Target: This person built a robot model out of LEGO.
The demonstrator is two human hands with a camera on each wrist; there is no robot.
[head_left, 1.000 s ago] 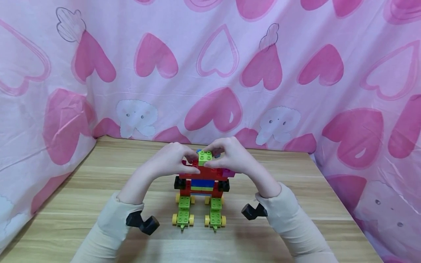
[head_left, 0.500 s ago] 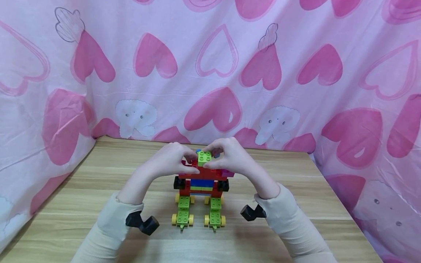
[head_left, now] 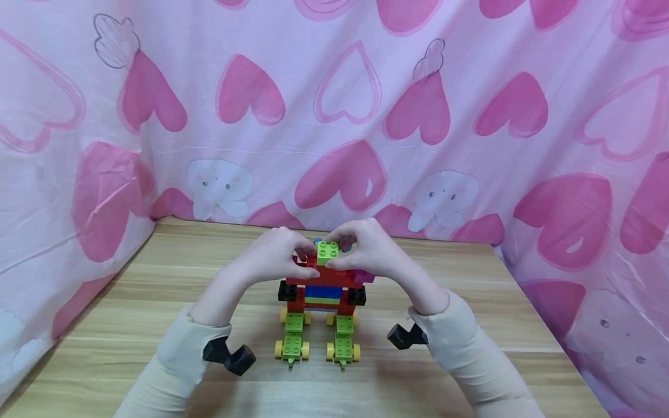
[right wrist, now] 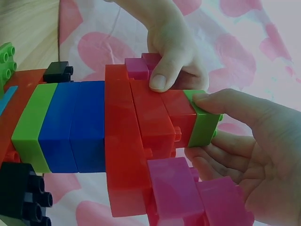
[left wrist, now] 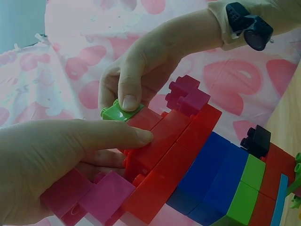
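Observation:
A figure of toy building blocks stands upright on the table, under both hands. My right hand (head_left: 372,251) pinches the lime green block (head_left: 327,251) at its top between thumb and fingers. My left hand (head_left: 272,255) grips the red blocks (left wrist: 162,146) just below, its thumb flat on their near face and fingers behind. Pink blocks (right wrist: 176,188) stick out at both sides of the red part. Lower down come blue blocks (left wrist: 207,172), a thin lime layer, and black blocks (head_left: 356,295) at the sides. Two green wheeled bases (head_left: 292,345) with yellow wheels form the feet.
The wooden table (head_left: 157,325) reaches back to a pink heart-print curtain (head_left: 251,139), which also hangs along the left and right sides. A black wrist camera (head_left: 230,355) juts from the left sleeve, another camera (head_left: 406,335) from the right.

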